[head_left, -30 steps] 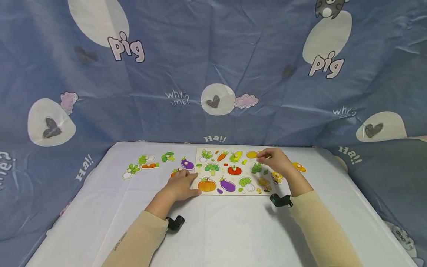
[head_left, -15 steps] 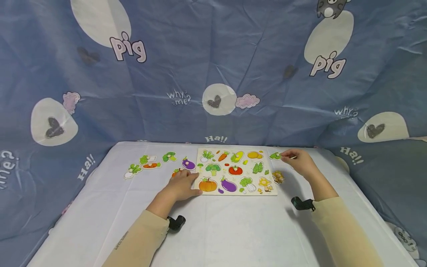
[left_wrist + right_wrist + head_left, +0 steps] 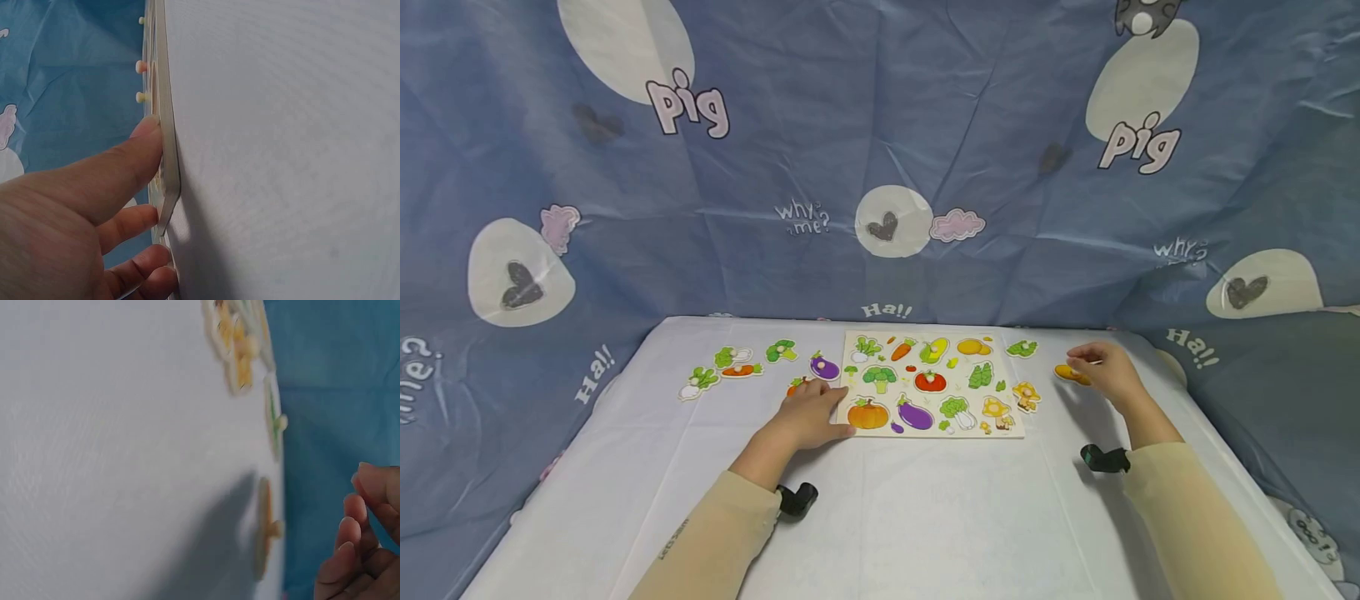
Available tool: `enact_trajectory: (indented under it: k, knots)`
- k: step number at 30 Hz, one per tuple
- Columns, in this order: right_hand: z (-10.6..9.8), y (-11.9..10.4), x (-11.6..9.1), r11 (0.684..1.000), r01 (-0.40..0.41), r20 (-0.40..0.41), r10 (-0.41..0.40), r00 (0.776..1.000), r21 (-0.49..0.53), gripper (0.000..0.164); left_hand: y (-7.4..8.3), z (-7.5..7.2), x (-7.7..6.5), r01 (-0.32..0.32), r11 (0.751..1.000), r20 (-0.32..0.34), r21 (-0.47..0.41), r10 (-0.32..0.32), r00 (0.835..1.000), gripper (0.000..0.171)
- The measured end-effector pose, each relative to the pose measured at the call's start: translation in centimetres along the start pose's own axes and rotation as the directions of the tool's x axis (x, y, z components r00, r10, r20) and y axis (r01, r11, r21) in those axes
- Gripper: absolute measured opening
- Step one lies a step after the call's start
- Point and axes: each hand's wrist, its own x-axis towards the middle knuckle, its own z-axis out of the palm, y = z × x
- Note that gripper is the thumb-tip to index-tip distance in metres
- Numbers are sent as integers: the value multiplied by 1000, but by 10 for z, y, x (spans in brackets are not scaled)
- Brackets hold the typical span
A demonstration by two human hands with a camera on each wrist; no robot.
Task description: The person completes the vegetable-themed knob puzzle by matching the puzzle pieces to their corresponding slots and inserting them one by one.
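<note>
And here is the right hand (image 3: 1108,373), hovering on the right side of the worktop (image 3: 940,517), above the yellow-orange piece (image 3: 1072,375); the right wrist view catches bent, loose fingers (image 3: 348,532) and a clear gap down to that knobbed piece, so this grip is released and carries nothing; over to the left hand (image 3: 808,415), whose grip is on the near left corner of the vegetable board (image 3: 958,379), thumb at the near edge, fingertips at the left edge; that board lies flat towards the far middle, with 3 knobs standing up from it in the left wrist view; just right of it sits a mushroom piece (image 3: 1026,397), and farther back a green leafy piece (image 3: 1022,348); on the left, an eggplant piece (image 3: 824,367) lies just beside the board, an orange piece (image 3: 797,387) shows partly behind the hand, then come the broccoli piece (image 3: 781,351), the carrot piece (image 3: 741,372), a green-and-white piece (image 3: 728,358) and, farthest left, the radish piece (image 3: 700,382); printed blue cloth (image 3: 760,267) fills the far side.
</note>
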Motion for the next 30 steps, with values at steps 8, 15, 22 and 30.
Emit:
enact_trajectory:
  k: [8,15,22,30]
  knots:
    - [6,18,12,989,-143,-19,144,989,37,32,2,-2,-2,-3,1000,-1,-14,3,1000,75]
    - [10,28,23,972,-236,-43,237,971,22,32,1,-2,-3,-4,1000,-3,-11,4,1000,75]
    - [9,35,23,962,-271,-9,272,962,18,33,2,-1,-1,-4,1000,-3,-18,4,1000,75]
    - [13,40,28,961,-278,11,278,961,11,30,0,-1,-1,-1,1000,-2,-14,1,1000,75]
